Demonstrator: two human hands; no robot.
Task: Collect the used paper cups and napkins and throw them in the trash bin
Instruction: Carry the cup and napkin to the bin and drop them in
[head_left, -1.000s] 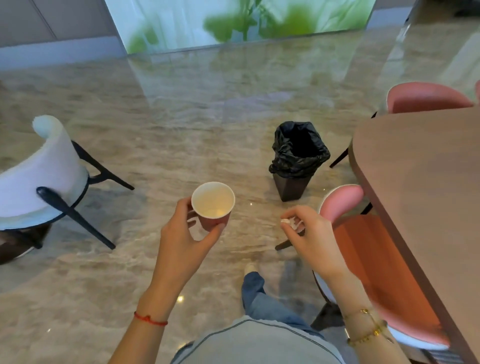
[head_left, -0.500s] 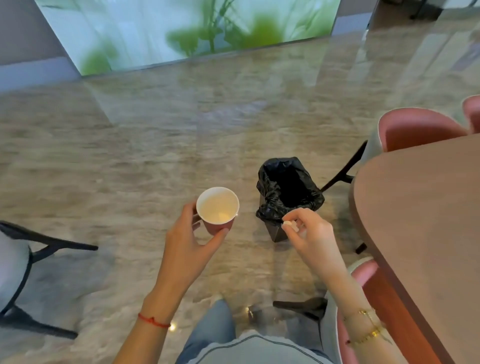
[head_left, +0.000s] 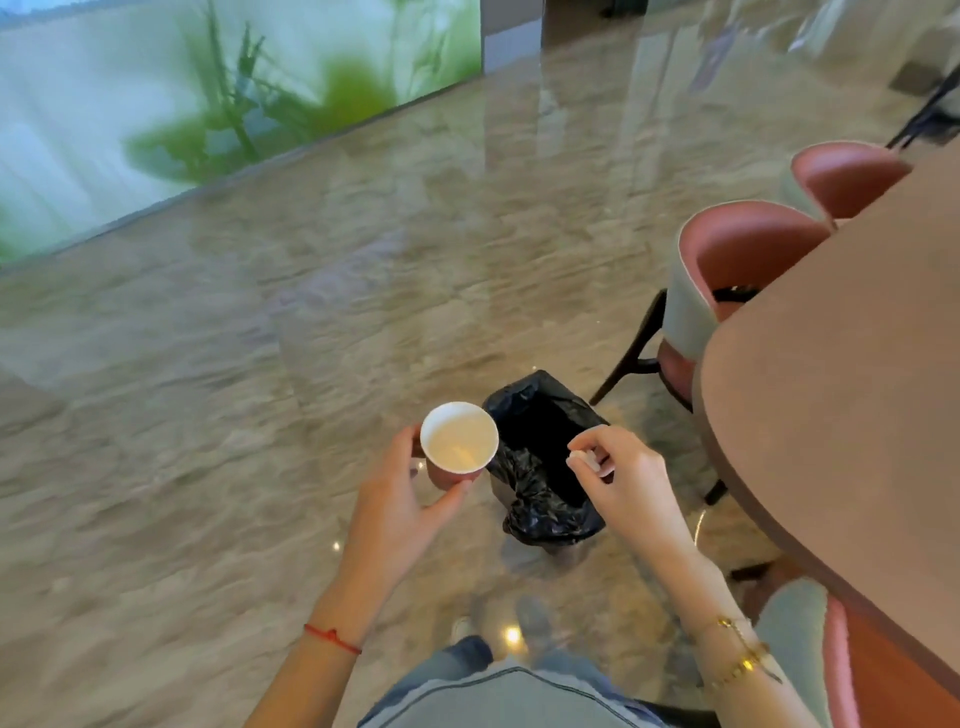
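My left hand (head_left: 397, 506) holds a pink paper cup (head_left: 458, 444) with a white inside, upright, just left of the trash bin. The bin (head_left: 540, 467) stands on the floor, lined with a black bag, its mouth open upward. My right hand (head_left: 621, 480) hovers over the bin's right side and pinches a small crumpled white napkin (head_left: 586, 461) between thumb and fingers. Most of the napkin is hidden in my fingers.
A long brown table (head_left: 841, 395) runs along the right. Pink chairs (head_left: 737, 270) are tucked against it, one at the lower right edge (head_left: 872, 670). Glossy marble floor (head_left: 260, 415) spreads to the left and ahead. A green-lit wall panel (head_left: 208, 104) stands at the back.
I have stepped closer; the bin now lies right under my hands. The white chair on the left has left the view. Both hands keep their hold.
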